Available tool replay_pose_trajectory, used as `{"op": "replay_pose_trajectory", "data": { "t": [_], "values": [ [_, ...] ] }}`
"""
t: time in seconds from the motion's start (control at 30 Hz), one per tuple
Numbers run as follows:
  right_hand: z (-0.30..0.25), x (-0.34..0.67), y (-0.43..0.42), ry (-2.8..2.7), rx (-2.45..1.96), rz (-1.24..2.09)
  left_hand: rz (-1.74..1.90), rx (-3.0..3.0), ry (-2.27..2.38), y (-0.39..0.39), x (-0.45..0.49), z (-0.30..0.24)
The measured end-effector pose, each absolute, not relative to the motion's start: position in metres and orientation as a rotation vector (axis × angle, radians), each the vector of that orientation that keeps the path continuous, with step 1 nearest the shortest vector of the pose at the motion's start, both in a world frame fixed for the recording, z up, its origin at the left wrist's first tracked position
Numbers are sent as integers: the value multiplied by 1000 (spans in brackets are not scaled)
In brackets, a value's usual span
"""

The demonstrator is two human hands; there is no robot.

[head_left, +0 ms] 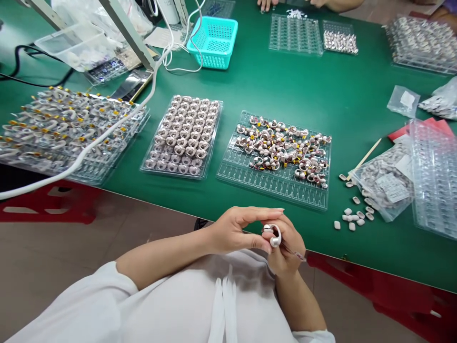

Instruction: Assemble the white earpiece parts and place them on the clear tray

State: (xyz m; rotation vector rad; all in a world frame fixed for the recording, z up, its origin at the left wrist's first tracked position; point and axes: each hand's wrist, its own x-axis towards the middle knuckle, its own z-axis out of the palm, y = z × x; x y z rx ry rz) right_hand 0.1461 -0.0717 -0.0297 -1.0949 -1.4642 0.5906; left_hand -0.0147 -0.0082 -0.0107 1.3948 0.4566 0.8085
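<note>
A glossy pale ear-clip earphone [275, 236] with a C-shaped curve is between my two hands, in front of the table edge. My right hand [288, 245] is closed around it from the right, and thin reddish wires [298, 256] stick out beside the palm. From the left, my left hand [237, 231] has its thumb tip against the earphone, while its fingers reach across to the right hand's fingers. Parts of the earphone are hidden by the fingers. Beyond the hands lies a clear tray [271, 183] heaped with wired earphone pieces carrying yellow tabs.
A tray of pale heart-like shells [182, 128] and stacked trays of tabbed parts [67, 128] stand left. Loose small caps [352, 217], a bag of caps [385, 178] and clear trays [435, 190] lie right. A turquoise basket [214, 43] and a co-worker's hand [264, 5] are at the back.
</note>
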Motion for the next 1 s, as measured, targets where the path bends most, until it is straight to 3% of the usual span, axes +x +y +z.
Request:
{"op": "replay_pose_trajectory", "data": {
  "t": [1.0],
  "values": [
    [-34,139,-71,-1301,-1107,686,851,1399,597,-23,-12,2]
  ]
}}
